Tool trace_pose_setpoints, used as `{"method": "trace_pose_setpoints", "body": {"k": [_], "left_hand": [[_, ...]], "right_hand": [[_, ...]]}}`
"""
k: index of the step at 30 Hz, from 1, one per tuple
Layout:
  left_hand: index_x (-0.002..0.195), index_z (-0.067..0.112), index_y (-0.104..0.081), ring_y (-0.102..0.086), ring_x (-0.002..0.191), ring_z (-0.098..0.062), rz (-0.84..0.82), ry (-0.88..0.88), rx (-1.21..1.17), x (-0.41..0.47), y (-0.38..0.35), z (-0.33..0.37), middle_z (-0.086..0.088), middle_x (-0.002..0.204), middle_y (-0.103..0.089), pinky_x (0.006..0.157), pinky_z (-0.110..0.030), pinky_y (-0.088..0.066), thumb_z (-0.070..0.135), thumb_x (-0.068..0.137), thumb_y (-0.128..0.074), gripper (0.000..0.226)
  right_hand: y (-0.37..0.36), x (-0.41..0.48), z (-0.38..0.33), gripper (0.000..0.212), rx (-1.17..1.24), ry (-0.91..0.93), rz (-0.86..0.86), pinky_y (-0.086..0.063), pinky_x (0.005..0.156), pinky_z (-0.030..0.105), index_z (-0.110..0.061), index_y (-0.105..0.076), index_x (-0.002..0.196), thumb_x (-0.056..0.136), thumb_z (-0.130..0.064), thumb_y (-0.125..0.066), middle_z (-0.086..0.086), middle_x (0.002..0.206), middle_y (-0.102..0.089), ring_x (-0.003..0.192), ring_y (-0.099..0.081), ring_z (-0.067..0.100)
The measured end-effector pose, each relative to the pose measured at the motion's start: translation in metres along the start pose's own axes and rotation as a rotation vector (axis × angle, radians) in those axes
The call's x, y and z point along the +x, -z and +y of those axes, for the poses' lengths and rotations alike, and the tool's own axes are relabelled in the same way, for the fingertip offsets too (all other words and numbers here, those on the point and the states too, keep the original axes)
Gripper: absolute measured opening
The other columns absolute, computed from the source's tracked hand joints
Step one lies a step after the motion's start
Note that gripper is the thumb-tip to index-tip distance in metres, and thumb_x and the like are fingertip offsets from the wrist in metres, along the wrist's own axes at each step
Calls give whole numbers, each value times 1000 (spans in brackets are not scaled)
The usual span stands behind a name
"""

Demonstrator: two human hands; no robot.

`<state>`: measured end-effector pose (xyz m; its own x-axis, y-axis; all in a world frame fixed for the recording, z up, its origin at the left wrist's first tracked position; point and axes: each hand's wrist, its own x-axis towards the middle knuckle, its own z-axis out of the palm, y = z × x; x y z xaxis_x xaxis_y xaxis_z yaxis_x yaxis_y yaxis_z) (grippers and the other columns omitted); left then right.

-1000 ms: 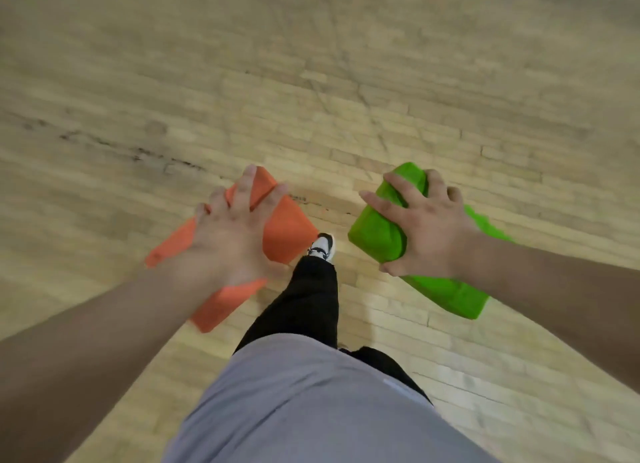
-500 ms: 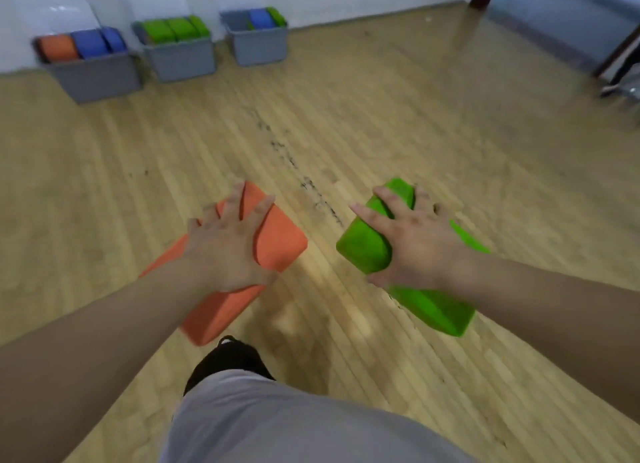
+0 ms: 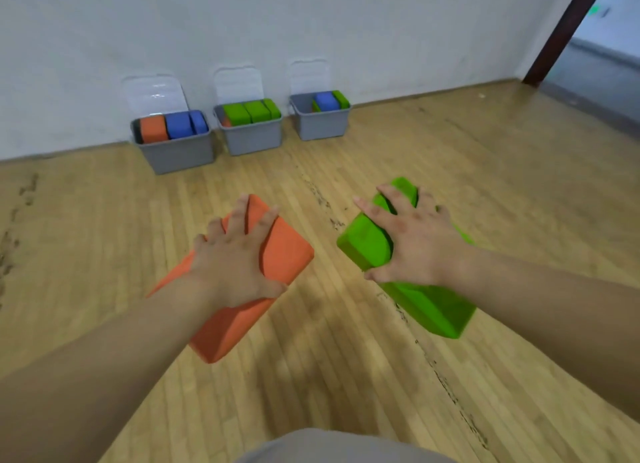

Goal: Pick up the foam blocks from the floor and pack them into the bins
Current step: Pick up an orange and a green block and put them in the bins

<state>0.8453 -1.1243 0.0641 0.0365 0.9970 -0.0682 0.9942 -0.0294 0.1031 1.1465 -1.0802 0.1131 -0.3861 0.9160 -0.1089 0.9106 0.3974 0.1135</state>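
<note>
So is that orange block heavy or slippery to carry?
Probably light: the left hand carries the orange block alone, gripped from above. Likely not slippery, since its surface looks matte. Flat faces suggest it won't roll.

The room is bright, with soft, even light. Soft gray shadows lie on the wood floor (image 3: 346, 376) just beside the orange block (image 3: 287, 254), on the near side. Far behind the block, the clear lids (image 3: 156, 95) shine white. Far to its right, the floor by the doorway (image 3: 595, 46) looks shiny. The bottom of the wall (image 3: 346, 29) looks bent. The forearms (image 3: 86, 376) look big and fuzzy.
</note>
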Motion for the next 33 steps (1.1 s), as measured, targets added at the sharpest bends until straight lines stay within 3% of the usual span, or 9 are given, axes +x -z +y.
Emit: {"method": "trace_pose_setpoints", "body": {"k": [8, 15, 22, 27, 33], "left_hand": [[148, 56, 26, -19, 146, -47, -27, 101, -61, 150, 12, -4, 4, 164, 31, 111, -63, -32, 87, 53, -65, 135], [149, 57, 25, -16, 147, -48, -25, 271, -75, 315, 3, 16, 3, 164, 32, 114, -63, -29, 86, 52, -66, 135], [148, 57, 25, -16, 148, -47, -21, 417, -81, 460, 36, 37, 2, 165, 31, 115, -62, -29, 86, 54, -67, 135], [149, 57, 23, -23, 144, -47, 50, 404, -80, 583, 52, 10, 3, 166, 29, 111, -60, -33, 87, 51, -65, 135], [151, 57, 22, -19, 146, -49, 80, 265, -97, 767, 44, -45, 4, 167, 28, 113, -62, -31, 86, 52, -64, 135]], "right_hand": [[5, 166, 75, 126, 45, -50, -38, -28, 113, 71, -58, 18, 151, 58, -93, -60, -10, 168, 5, 148, -8, 56], [-15, 357, 162, 123, 112, 69, -62, -27, 114, 70, -61, 17, 146, 57, -92, -63, -13, 165, 5, 147, -7, 53], [22, 519, 234, 123, 131, 204, -50, -24, 114, 71, -62, 21, 145, 58, -91, -62, -11, 166, 6, 148, -5, 51], [30, 626, 262, 124, 171, 188, -24, -22, 115, 71, -63, 22, 144, 58, -91, -63, -11, 167, 6, 149, -3, 51], [24, 768, 279, 127, 170, 72, 12, -26, 114, 69, -63, 17, 147, 55, -93, -64, -10, 168, 4, 147, -9, 52]]}}
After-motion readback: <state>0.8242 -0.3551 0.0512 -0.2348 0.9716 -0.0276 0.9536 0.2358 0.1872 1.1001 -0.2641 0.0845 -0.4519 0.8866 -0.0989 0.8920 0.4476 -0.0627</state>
